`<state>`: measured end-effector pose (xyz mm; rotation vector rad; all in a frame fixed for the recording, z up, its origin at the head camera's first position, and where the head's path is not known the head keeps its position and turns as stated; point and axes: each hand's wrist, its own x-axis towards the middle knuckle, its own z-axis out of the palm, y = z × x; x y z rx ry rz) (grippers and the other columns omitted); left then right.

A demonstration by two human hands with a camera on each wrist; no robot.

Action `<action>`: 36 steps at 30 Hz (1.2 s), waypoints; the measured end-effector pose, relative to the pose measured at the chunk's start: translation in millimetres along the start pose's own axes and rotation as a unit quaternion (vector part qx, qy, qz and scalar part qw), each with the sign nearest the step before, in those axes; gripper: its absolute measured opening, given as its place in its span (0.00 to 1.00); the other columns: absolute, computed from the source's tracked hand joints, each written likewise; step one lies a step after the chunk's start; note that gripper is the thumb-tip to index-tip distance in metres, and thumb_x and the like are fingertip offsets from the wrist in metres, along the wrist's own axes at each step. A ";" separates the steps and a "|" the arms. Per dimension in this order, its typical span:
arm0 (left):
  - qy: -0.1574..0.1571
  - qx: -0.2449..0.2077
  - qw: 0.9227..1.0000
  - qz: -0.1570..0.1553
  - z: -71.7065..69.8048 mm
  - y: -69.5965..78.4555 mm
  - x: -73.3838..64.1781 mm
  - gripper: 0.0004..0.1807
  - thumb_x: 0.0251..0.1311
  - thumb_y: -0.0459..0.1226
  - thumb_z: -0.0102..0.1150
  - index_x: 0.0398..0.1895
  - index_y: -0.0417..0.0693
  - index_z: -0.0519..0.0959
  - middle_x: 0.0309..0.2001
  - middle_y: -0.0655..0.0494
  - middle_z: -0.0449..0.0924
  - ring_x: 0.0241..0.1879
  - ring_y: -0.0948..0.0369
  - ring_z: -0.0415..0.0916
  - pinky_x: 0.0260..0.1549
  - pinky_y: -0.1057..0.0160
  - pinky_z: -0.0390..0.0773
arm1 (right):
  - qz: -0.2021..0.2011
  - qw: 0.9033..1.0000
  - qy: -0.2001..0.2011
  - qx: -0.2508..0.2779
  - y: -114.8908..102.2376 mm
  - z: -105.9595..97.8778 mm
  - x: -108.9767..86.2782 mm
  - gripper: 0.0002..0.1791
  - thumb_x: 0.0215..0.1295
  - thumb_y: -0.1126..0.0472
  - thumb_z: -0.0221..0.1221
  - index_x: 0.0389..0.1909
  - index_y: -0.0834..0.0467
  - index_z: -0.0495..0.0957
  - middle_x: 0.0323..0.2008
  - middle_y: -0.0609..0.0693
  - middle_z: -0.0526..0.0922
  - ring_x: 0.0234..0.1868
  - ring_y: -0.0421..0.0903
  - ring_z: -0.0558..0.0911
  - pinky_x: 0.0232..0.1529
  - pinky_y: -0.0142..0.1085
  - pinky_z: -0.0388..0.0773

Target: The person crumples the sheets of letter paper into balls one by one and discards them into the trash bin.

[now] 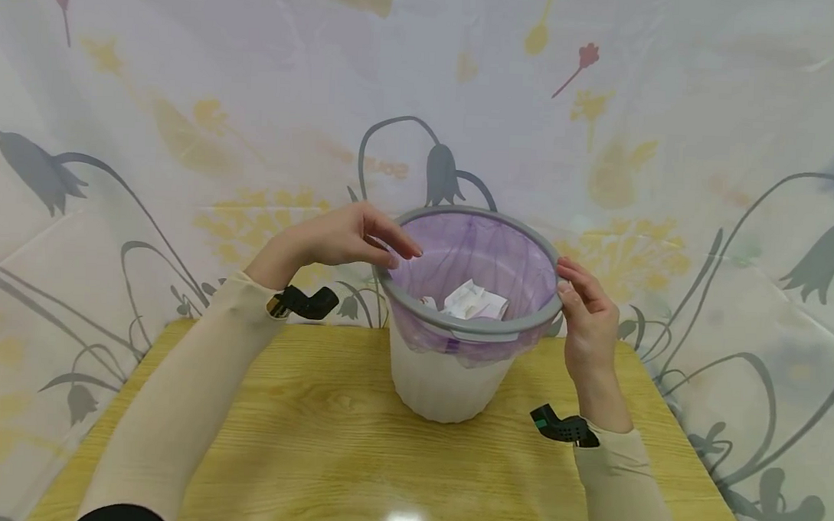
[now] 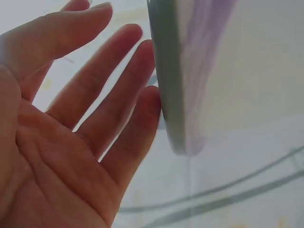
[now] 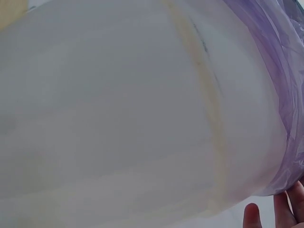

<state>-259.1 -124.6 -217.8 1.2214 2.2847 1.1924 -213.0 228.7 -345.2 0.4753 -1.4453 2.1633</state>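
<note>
A white plastic trash can [image 1: 447, 388] with a grey rim [image 1: 415, 306] stands on the table. It is lined with a purple bag [image 1: 486, 251], whose edge hangs folded over the outside. Crumpled white paper [image 1: 476, 301] lies inside. My left hand [image 1: 349, 239] is at the left of the rim, its fingers loosely bent and extending over the opening; the left wrist view shows fingertips [image 2: 151, 97] right at the rim's outer side. On the right side, my right hand [image 1: 589, 328] holds the rim between thumb and fingers. Fingertips [image 3: 283, 209] meet the bag's folded edge in the right wrist view.
The wooden table [image 1: 300, 440] reaches back to a patterned cloth backdrop [image 1: 271, 79] close behind the can. Black wrist cameras [image 1: 308, 301] are strapped over both pale sleeves. A bright reflection lies near the table's front.
</note>
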 end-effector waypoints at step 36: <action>0.254 0.214 0.941 0.057 73.4 -71.0 -120.9 0.16 0.61 0.25 0.64 0.52 0.43 0.84 0.57 0.48 0.81 0.58 0.49 0.76 0.52 0.45 0.76 | 0.022 0.988 0.022 -0.151 5.7 -33.3 -28.3 0.20 0.76 0.63 0.53 0.63 0.69 0.73 0.60 0.52 0.79 0.63 0.45 0.74 0.62 0.33 0.70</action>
